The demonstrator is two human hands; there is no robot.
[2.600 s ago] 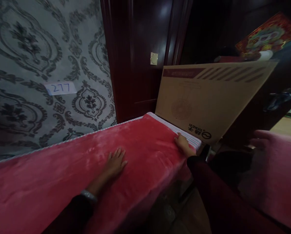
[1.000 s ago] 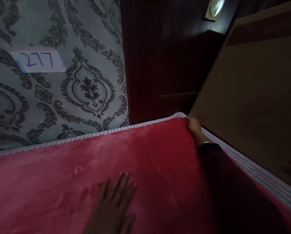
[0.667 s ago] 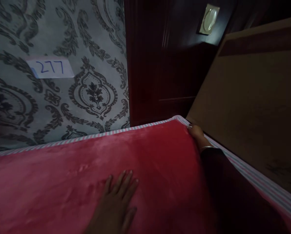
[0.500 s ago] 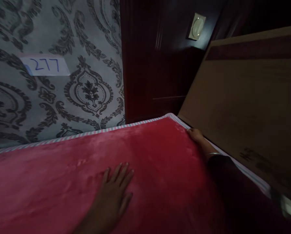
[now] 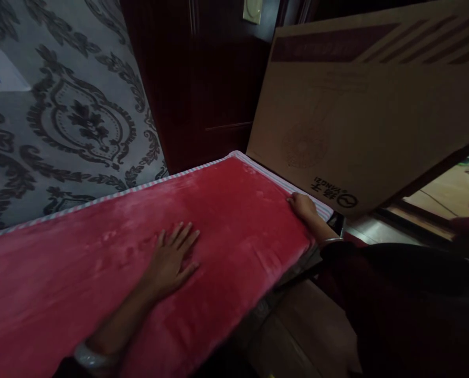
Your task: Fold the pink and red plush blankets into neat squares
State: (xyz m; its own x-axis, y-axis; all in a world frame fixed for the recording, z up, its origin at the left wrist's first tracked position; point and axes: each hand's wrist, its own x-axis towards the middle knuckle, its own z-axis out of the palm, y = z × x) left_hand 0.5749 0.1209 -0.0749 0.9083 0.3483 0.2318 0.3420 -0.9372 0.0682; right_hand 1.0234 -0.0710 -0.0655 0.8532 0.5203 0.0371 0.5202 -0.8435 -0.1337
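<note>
Red blanket (image 5: 226, 210) lies before us, striped fabric (image 5: 323, 210) showing along two sides, its long axis running from our left, beside the patterned wall (image 5: 93, 121), toward the cardboard box (image 5: 344, 110). Our left hand (image 5: 166, 265) rests flat on it, fingers spread and grasping nothing; our right hand (image 5: 305, 209), nearer the end by the box, is curled closed on the blanket's edge there.

Cardboard box (image 5: 376, 115) bars far end, wall (image 5: 88, 121) long edge; room above red cover (image 5: 234, 210).
</note>
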